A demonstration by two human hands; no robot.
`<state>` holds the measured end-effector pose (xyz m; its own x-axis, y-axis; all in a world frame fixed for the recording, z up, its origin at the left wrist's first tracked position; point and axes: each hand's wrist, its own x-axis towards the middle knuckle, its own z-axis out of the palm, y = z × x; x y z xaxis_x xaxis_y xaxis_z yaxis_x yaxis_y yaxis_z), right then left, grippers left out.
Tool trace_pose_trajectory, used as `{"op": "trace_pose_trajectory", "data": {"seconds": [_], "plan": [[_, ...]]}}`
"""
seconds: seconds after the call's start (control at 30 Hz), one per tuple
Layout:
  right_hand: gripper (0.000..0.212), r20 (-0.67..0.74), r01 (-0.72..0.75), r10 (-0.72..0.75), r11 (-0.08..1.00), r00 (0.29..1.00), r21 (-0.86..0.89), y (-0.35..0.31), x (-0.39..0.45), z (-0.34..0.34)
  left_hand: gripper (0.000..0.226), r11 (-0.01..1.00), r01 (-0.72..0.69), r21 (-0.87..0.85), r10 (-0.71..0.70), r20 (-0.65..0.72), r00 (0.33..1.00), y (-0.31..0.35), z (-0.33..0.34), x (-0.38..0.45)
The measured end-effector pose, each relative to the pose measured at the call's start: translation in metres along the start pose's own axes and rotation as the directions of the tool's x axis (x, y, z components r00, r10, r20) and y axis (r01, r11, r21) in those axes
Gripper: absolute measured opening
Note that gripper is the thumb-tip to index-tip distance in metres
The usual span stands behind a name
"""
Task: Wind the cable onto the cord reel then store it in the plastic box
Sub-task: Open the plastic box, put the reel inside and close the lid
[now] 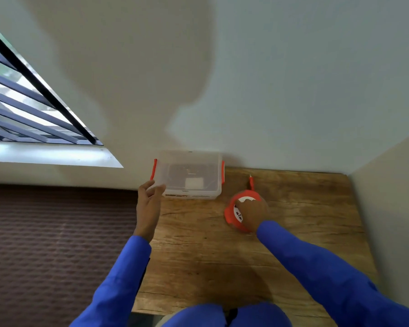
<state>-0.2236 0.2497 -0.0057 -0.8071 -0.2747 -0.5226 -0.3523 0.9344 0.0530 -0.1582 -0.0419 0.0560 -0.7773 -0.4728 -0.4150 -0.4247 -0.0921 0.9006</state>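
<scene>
While right hand [252, 212] grips cord reel [236, 214], cable [251, 181] end points to wall; left hand [149, 197] fingers open, maybe touching box [189, 175].

Orange-red cord reel [229, 217] with white face, clear box [189, 175] with orange-red clips, blue sleeves [316, 263], brown wood-grain table [293, 197]

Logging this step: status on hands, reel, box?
Left hand open at plastic box near corner. Right hand on cord reel, on table. Cable end still out. Nothing between reel and box.
</scene>
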Motion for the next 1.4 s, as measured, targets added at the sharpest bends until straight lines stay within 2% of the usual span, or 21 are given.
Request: {"op": "trace_pose_trajectory", "data": {"seconds": [0.13,0.23,0.27,0.3,0.33,0.4,0.43,0.5,0.57,0.63,0.73,0.8,0.9,0.97,1.17,1.3,1.4], "plan": [[0.049,0.031,-0.029,0.029,1.0,0.999,0.006,-0.006,0.006,-0.009,0.06,0.99,0.034,0.135,-0.035,0.004,0.999,-0.004,-0.019,0.031],[0.024,-0.003,-0.163,0.168,0.957,0.986,0.241,-0.007,0.015,-0.032,0.064,0.97,0.03,0.24,-0.032,0.001,0.999,0.001,-0.03,0.057],[0.022,-0.047,-0.186,0.222,0.901,0.974,0.391,-0.009,0.019,-0.041,0.064,0.963,0.029,0.27,-0.029,-0.003,1.0,0.003,-0.034,0.067],[0.025,-0.08,-0.186,0.28,0.798,0.957,0.573,-0.013,0.023,-0.049,0.062,0.953,0.029,0.301,-0.03,0.001,1.0,0.006,-0.036,0.075],[0.03,-0.083,-0.161,0.329,0.648,0.941,0.744,-0.019,0.027,-0.059,0.059,0.941,0.031,0.336,-0.039,0.018,0.999,0.009,-0.038,0.084],[0.033,-0.037,-0.095,0.334,0.371,0.942,0.924,-0.033,0.036,-0.074,0.049,0.918,0.026,0.397,-0.068,0.091,0.994,0.015,-0.038,0.098],[0.031,-0.014,-0.086,0.325,0.29,0.946,0.953,-0.042,0.043,-0.077,0.044,0.907,0.026,0.421,-0.088,0.127,0.988,0.016,-0.037,0.105],[0.027,-0.018,-0.081,0.392,0.234,0.92,0.969,-0.054,0.059,-0.076,0.036,0.888,0.015,0.46,-0.108,0.175,0.979,0.016,-0.037,0.118],[0.024,-0.054,-0.078,0.485,0.248,0.873,0.966,-0.059,0.068,-0.067,0.028,0.861,-0.034,0.508,-0.095,0.225,0.97,0.014,-0.035,0.131],[0.024,-0.082,-0.067,0.528,0.257,0.845,0.964,-0.062,0.071,-0.059,0.033,0.833,-0.098,0.544,-0.062,0.268,0.961,0.011,-0.031,0.142],[0.027,-0.117,-0.055,0.575,0.273,0.81,0.96,-0.065,0.073,-0.053,0.043,0.806,-0.174,0.565,0.026,0.259,0.965,0.002,-0.029,0.15],[0.035,-0.101,-0.085,0.612,0.268,0.785,0.96,-0.067,0.075,-0.053,0.047,0.824,-0.143,0.548,0.017,0.228,0.974,-0.007,-0.032,0.156],[0.041,0.077,-0.105,0.622,0.009,0.779,0.994,-0.067,0.08,-0.05,0.049,0.866,-0.049,0.498,-0.05,0.183,0.982,-0.017,-0.036,0.162],[0.038,0.148,-0.113,0.58,-0.097,0.801,0.989,-0.066,0.081,-0.048,0.048,0.876,-0.044,0.481,-0.051,0.182,0.982,-0.019,-0.034,0.164],[0.034,0.297,-0.137,0.317,-0.442,0.901,0.887,-0.06,0.085,-0.044,0.048,0.937,0.09,0.337,-0.136,0.116,0.984,-0.029,-0.022,0.168],[0.032,0.302,-0.113,0.262,-0.554,0.916,0.824,-0.056,0.092,-0.037,0.046,0.964,0.111,0.243,-0.147,0.134,0.98,-0.033,-0.023,0.166],[0.047,0.317,-0.122,0.164,-0.688,0.934,0.715,-0.05,0.095,-0.031,0.045,0.968,0.121,0.218,-0.152,0.128,0.98,-0.034,-0.02,0.167]]}}
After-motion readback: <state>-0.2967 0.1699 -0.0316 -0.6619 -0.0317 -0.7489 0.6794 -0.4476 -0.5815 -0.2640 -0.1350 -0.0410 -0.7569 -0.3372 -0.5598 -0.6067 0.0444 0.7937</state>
